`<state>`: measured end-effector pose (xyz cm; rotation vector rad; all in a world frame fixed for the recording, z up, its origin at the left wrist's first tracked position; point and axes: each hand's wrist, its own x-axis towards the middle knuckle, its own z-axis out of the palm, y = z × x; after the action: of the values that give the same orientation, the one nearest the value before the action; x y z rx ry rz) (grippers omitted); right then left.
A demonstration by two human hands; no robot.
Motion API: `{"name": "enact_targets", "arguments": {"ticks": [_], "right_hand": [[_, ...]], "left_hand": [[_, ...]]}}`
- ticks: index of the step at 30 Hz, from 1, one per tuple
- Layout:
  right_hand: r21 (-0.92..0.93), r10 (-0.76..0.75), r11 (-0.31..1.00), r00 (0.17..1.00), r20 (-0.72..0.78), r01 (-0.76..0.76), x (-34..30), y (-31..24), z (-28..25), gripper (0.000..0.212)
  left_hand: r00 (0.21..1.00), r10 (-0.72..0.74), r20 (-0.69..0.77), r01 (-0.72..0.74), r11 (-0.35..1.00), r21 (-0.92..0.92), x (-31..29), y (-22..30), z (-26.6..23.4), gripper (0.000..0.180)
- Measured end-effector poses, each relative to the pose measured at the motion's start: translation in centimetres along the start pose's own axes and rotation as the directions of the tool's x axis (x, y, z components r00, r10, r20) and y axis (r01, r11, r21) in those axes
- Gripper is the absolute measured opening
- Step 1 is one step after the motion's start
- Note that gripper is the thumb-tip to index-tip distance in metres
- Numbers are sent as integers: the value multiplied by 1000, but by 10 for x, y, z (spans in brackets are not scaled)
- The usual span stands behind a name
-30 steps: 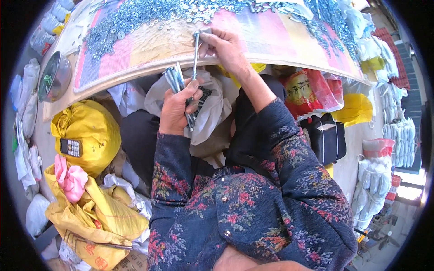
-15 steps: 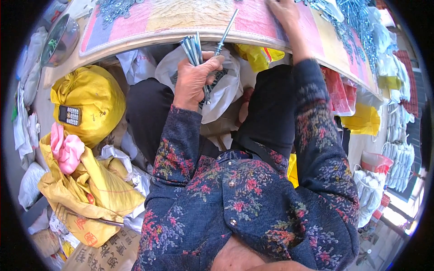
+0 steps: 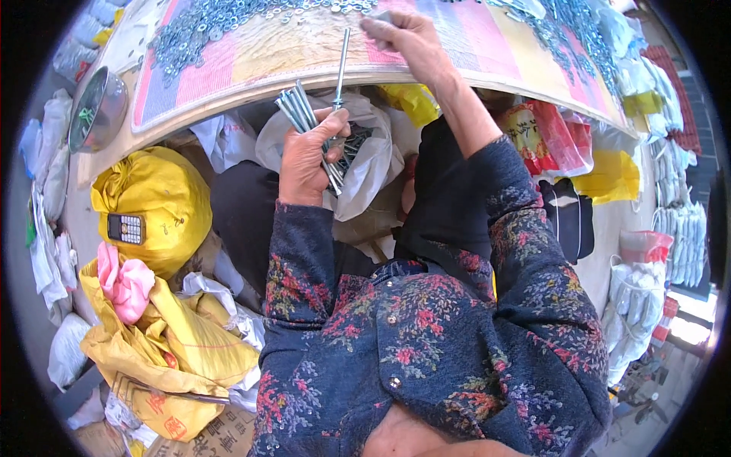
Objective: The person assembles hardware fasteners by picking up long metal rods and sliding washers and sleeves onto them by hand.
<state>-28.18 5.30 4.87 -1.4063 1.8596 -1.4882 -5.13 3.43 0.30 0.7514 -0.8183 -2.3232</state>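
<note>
My left hand (image 3: 306,158) is closed around a bundle of long metal bolts (image 3: 298,110), which stick out above and below the fist. From its thumb and forefinger one bolt (image 3: 344,62) stands almost upright, with small metal rings low on its shaft near the thumb. My right hand (image 3: 411,42) hovers over the table, its fingers pinched together just right of that bolt's upper end. Whatever those fingertips hold is too small and blurred to make out. Beneath the left hand, a white plastic bag (image 3: 381,164) contains more bolts (image 3: 355,145).
Loose washers (image 3: 205,34) lie over the striped cloth (image 3: 266,57) on the table, with piled metal pieces (image 3: 590,49) at its right. A metal bowl (image 3: 99,110) stands at the left edge. Below sits a yellow sack (image 3: 167,198) with a phone (image 3: 126,228) on it.
My right hand has come back leftward and nearer from the table's far side to the upright bolt. The left hand with the bolts has shifted slightly left and lower. The view has tilted too.
</note>
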Motion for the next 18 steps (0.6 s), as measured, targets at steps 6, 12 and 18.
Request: {"name": "enact_targets", "arguments": {"ticks": [6,12,18], "right_hand": [[45,-10,999,977,212,0,-3,-32,0,29],[-185,-44,971,872,487,152,7,-60,11,21],[104,39,991,921,388,-85,-43,-52,78,31]], "left_hand": [[999,-5,54,1,997,77,-11,5,-3,18],[990,-15,138,16,1000,-5,-21,16,-16,20],[975,218,-50,-216,976,31,-23,24,-20,9]]}}
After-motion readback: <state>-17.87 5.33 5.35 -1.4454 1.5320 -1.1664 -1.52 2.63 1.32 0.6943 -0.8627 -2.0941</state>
